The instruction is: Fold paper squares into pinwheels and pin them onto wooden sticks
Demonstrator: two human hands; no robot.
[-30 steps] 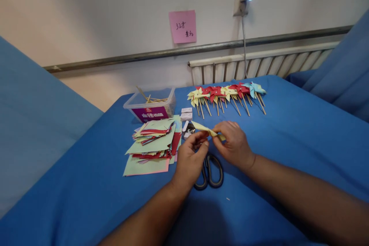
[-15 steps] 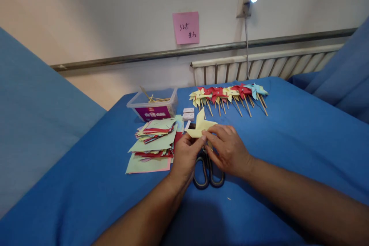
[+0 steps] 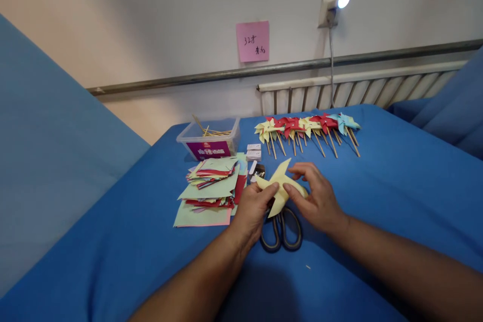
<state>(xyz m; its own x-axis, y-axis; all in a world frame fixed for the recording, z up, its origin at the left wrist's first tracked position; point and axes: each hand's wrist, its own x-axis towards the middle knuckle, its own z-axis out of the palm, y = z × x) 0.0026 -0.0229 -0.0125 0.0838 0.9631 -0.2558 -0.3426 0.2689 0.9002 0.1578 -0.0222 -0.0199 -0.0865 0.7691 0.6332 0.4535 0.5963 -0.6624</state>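
Observation:
A pale yellow paper pinwheel (image 3: 279, 181) with several folded points is held up over the table. My left hand (image 3: 251, 209) is closed on its left side, the thumb pressed near the centre. My right hand (image 3: 315, 196) has its thumb against the paper right of centre, with one blade between that thumb and the loosely curled fingers. Beneath the pinwheel lie scissors with dark handles (image 3: 292, 246); their blades are hidden. Just beyond the left hand is a small open box (image 3: 259, 171) with shiny contents too small to make out.
Stacks of coloured paper (image 3: 207, 189) lie on the left of the blue-covered table (image 3: 377, 201). Behind them stands a clear plastic box (image 3: 236, 136) of wooden sticks, with small white boxes (image 3: 254, 155) beside it. Finished pinwheels on sticks (image 3: 292, 126) lie in a row at the back.
The pinwheel has turned to show its full face and centre. My right hand's fingers have spread from a pinch and shifted right. The whole view has shifted slightly.

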